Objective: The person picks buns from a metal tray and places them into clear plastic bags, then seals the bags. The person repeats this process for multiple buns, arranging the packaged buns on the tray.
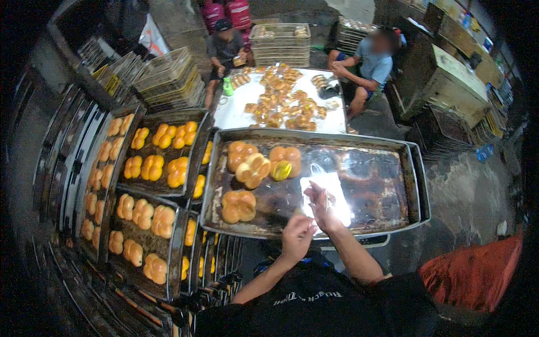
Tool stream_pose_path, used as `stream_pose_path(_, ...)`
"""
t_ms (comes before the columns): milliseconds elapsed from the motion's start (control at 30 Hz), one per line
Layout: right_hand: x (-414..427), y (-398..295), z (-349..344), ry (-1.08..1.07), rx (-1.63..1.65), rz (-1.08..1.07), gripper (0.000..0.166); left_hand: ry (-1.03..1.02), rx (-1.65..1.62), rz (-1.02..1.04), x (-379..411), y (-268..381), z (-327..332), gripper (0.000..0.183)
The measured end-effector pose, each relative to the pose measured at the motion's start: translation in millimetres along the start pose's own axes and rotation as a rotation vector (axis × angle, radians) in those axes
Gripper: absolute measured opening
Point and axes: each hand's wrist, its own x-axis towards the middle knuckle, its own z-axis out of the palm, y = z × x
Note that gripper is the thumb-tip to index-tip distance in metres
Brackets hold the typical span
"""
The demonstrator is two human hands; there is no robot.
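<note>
In front of me is a large dark metal baking tray (269, 210). A stack of clear or white plastic bags (337, 193) with a loop at its top lies on it, shining in the light. My right hand (323, 210) is over the bags with its fingers stretched away from me. Close beside it, my left hand (297, 236) has curled fingers near the tray's front edge. Both hands are blurred, so any thin film between them cannot be made out. Clustered buns (238, 206) sit in the tray's left part; one cluster (253, 170) lies pale side up. A yellow label (281, 170) covers part of another.
Trays of buns (145, 234) stand racked on my left. Beyond my tray, a white table (229, 116) carries many bagged buns (282, 90). Two people (227, 48) (372, 59) sit at its far corners. Plastic crates (280, 44) are stacked behind; a red cloth or sack (473, 274) lies right.
</note>
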Motion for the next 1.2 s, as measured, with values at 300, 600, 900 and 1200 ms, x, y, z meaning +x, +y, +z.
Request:
stream_pose_path(300, 79.3, 129.5, 34.6, -0.319, -1.722, 0.212, 0.042, 0.775, -0.704, -0.284, -16.5, -29.3, -184.2, 0.034)
stream_pose_path(600, 84.7, 136.2, 92.7, -0.074, -1.993, -0.551, 0.047, 0.995, -0.762, 0.109, 13.2, -31.1, -240.4, 0.041)
stream_pose_path(900, 59.2, 83.6, 114.2, 0.258, -2.039, -0.575, 0.035, 0.390, -1.072, -0.408, 44.4, -8.8, -82.4, 0.057)
stream_pose_path(1200, -8.2, 6.0, 6.9, 0.686, -1.728, -0.213, 0.020, -0.159, -0.470, -0.509, 17.6, -20.9, -4.7, 0.048)
